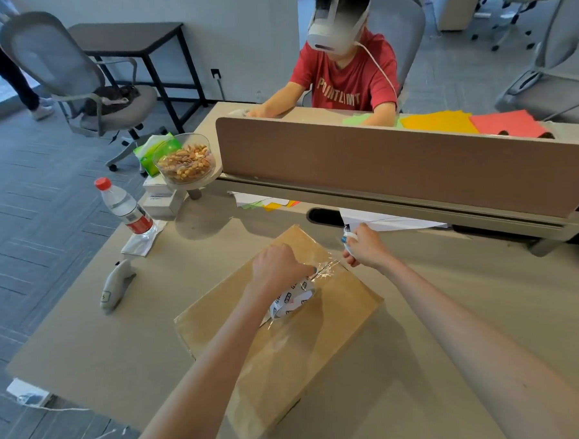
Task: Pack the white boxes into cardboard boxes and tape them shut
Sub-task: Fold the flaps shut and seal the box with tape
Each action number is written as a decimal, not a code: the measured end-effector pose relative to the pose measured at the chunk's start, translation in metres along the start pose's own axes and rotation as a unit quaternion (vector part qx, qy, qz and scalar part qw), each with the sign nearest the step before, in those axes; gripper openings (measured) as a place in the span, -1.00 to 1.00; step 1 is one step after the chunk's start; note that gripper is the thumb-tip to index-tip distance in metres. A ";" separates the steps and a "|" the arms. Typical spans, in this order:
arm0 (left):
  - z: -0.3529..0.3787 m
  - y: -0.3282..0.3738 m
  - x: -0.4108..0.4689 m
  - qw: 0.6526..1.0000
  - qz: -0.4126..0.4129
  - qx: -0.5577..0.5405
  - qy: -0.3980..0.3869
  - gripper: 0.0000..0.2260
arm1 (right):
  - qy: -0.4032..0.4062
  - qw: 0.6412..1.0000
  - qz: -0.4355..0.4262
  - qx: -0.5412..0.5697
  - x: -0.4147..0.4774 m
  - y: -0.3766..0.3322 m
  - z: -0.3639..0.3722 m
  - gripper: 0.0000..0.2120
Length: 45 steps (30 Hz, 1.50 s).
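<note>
A closed cardboard box [281, 350] lies flat on the desk in front of me, with clear tape along its top seam. My left hand [277, 267] grips a tape roll [290, 299] with a printed white core, resting on the box top. A wrinkled strip of clear tape [327, 267] stretches from the roll toward the box's far right edge. My right hand [365, 245] is closed around a small white and blue tool at that edge, its blades hidden. Small white boxes [161, 201] are stacked at the far left of the desk.
A water bottle [126, 207] stands on a napkin at the left, beside a glass bowl of nuts [186, 161] on a stand. A small grey shark toy [115, 285] lies near the left edge. A desk divider [396, 166] runs across; a person in red sits behind it.
</note>
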State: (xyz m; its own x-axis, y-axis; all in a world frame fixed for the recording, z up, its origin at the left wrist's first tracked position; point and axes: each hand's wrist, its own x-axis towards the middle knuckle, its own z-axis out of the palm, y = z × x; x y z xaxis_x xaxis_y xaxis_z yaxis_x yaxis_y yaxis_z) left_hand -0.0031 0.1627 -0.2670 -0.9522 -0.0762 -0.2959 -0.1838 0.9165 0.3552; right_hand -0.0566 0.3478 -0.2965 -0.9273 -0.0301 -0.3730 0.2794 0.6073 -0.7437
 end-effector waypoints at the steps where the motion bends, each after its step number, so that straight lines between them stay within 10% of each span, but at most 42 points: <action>1: 0.000 0.000 0.002 1.000 -0.009 -0.002 -0.003 -0.54 | -0.002 1.000 0.000 -0.002 0.002 0.001 0.004 -0.84; 18: 0.001 0.003 0.013 0.999 -0.036 0.006 -0.034 -0.56 | -0.166 0.982 0.050 -0.075 0.012 0.005 0.015 -0.76; 27: -0.002 0.009 0.011 0.998 -0.042 0.034 -0.033 -0.53 | -0.149 0.983 0.103 -0.007 0.013 0.037 0.020 -0.28; 33: -0.001 0.007 0.012 0.998 -0.046 0.028 -0.037 -0.54 | -0.121 0.983 0.132 -0.043 0.020 0.059 0.025 -0.72; 38: 0.000 0.008 0.012 0.997 -0.052 0.036 -0.034 -0.54 | -0.095 0.975 0.087 0.181 0.020 0.025 0.014 -0.78; 45: -0.004 0.005 0.008 0.998 -0.036 0.025 -0.043 -0.49 | -0.108 0.983 0.062 0.136 0.002 0.026 0.022 -0.73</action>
State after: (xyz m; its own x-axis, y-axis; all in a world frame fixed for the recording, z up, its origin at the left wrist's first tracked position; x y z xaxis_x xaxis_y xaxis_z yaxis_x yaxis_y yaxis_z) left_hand -0.0125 0.1650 -0.2646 -0.9121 -0.1103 -0.3949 -0.2362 0.9286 0.2862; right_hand -0.0459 0.3457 -0.3288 -0.8161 -0.1545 -0.5569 0.4702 0.3829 -0.7952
